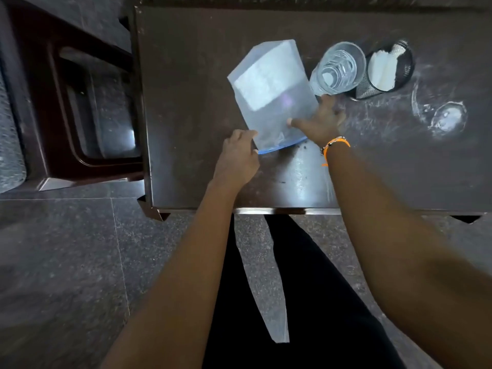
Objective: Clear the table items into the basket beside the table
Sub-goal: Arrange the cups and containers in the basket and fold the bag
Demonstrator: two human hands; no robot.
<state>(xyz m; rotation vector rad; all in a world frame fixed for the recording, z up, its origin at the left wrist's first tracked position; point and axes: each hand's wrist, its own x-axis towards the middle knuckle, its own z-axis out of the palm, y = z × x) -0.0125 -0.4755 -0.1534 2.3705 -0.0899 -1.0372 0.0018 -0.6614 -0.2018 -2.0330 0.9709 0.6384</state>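
Near the middle of the frame, on the dark scuffed worktop [186,75], lies a translucent plastic bag [271,94] with a blue strip along its near edge; a pale rectangle shows through its upper half, but what it is cannot be made out. The left hand [237,155] pinches the bag's lower left corner with curled fingers [250,139], and the right hand [319,123], with an orange band at the wrist, presses spread fingers on the bag's lower right side, its fingertips partly hidden behind the plastic. Just right of the bag stands a clear drinking glass [338,67], touching a black mesh cup [386,70] with white paper in it. Farther right a faint clear object [447,118] is too blurred to identify. At upper left a dark open container [87,102] sits beside the worktop, its left part cut off.
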